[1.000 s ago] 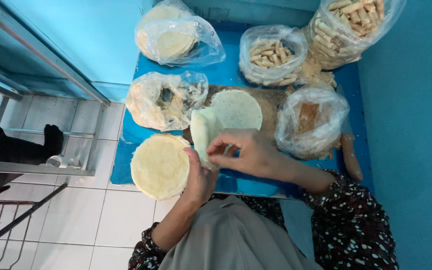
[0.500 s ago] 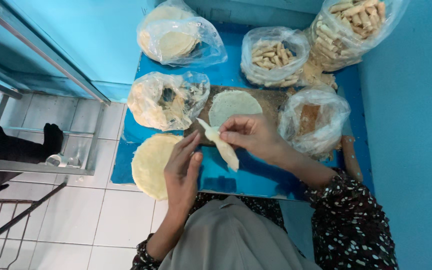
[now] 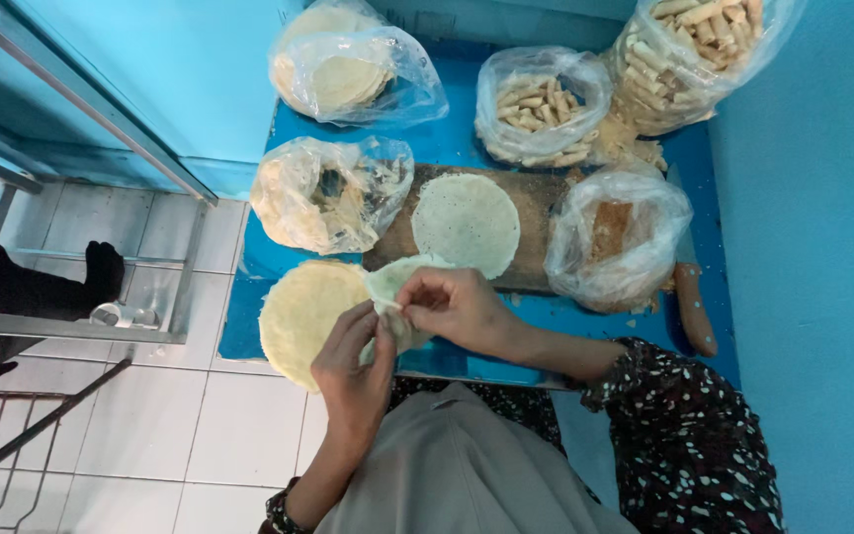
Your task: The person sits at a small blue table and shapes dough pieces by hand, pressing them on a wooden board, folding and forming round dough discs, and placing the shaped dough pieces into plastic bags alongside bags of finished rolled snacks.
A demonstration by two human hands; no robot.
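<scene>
My left hand and my right hand both pinch one thin pale wrapper sheet, held folded just above the near edge of the blue table. Right below the hands lies a round stack of pale wrappers, overhanging the table's edge. A single round wrapper lies flat on the brown wooden board just beyond my right hand.
Plastic bags stand around the board: one with crumbly filling, one with round wrappers, two with finished rolls, one with brown crumbs. A knife lies at the right. Tiled floor and a metal frame are at the left.
The wrapper, held higher over the board before, has come down towards the table's near edge. My left hand has closed in on it, so both hands now pinch it together.
</scene>
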